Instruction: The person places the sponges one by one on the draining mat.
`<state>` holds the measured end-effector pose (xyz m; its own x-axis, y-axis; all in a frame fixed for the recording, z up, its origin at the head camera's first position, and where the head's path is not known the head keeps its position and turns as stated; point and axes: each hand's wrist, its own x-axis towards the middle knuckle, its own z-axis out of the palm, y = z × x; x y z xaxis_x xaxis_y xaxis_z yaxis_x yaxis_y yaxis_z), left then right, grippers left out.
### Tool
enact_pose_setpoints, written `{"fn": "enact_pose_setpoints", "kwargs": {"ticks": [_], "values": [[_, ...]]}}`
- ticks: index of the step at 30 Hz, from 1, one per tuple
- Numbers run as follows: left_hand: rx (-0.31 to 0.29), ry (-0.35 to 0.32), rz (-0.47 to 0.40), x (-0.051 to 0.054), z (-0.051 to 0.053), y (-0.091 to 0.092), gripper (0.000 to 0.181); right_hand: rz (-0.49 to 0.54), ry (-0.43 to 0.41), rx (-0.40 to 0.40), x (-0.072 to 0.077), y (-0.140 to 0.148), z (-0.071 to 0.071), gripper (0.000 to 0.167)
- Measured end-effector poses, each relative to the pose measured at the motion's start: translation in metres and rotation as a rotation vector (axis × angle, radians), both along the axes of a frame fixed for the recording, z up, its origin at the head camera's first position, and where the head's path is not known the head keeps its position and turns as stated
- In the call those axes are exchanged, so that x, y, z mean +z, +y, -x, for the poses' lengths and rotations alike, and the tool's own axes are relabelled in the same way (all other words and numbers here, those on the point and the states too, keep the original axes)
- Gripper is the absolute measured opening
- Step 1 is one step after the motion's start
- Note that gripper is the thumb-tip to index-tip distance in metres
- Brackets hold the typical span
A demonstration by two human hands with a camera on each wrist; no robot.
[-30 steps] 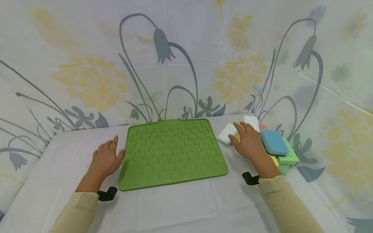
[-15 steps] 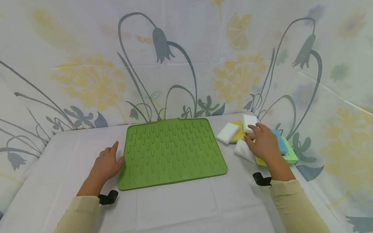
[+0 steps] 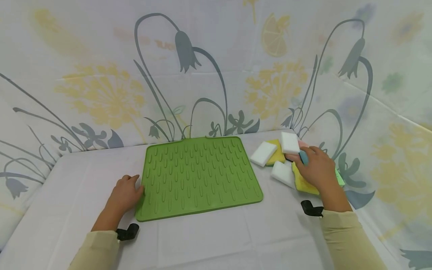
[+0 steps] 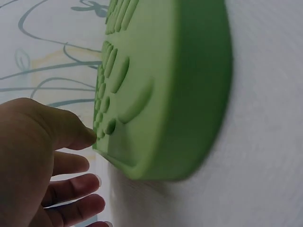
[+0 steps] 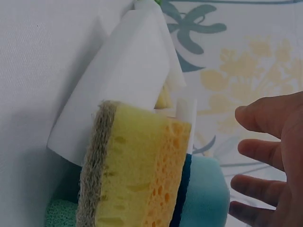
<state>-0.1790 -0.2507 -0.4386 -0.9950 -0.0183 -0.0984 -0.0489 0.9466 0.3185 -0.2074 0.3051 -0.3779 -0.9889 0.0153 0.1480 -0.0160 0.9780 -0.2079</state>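
Observation:
My left hand is at the left edge of a ribbed green silicone mat. In the left wrist view the thumb reaches the mat's edge, the other fingers loosely bent beside it and holding nothing. My right hand hovers over a pile of sponges, mostly covering a blue sponge. Seen from the right wrist, its fingers are spread beside that blue sponge, with nothing between them; whether a fingertip touches it I cannot tell. A yellow sponge with a rough grey side stands nearer the camera.
White sponges lie between the mat and the pile, one of them on a yellow sponge. A pink piece and a bright green sponge show around the right hand. A flower-patterned cloth hangs behind the white table.
My right hand has moved right across the pile, off the white and yellow sponges and over the blue one. The left hand has slid slightly down along the mat's edge, its index finger now more bent.

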Motion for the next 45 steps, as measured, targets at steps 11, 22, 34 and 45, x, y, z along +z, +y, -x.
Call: {"fn": "enact_pose_setpoints", "kwargs": {"ticks": [11,22,34,45], "values": [[-0.030,0.057,-0.008,-0.010,-0.007,-0.006,0.045,0.069,-0.079,-0.031,-0.005,0.015,0.002,0.058],[0.052,0.055,-0.119,-0.012,-0.008,-0.005,0.046,0.102,-0.210,-0.042,-0.003,0.020,0.000,0.066],[0.123,0.035,-0.233,-0.013,-0.008,-0.005,0.042,0.089,-0.139,-0.016,0.000,0.016,0.000,0.062],[0.150,0.061,-0.294,-0.018,-0.003,-0.003,0.039,0.111,-0.070,-0.027,0.007,0.008,-0.002,0.059]]}}
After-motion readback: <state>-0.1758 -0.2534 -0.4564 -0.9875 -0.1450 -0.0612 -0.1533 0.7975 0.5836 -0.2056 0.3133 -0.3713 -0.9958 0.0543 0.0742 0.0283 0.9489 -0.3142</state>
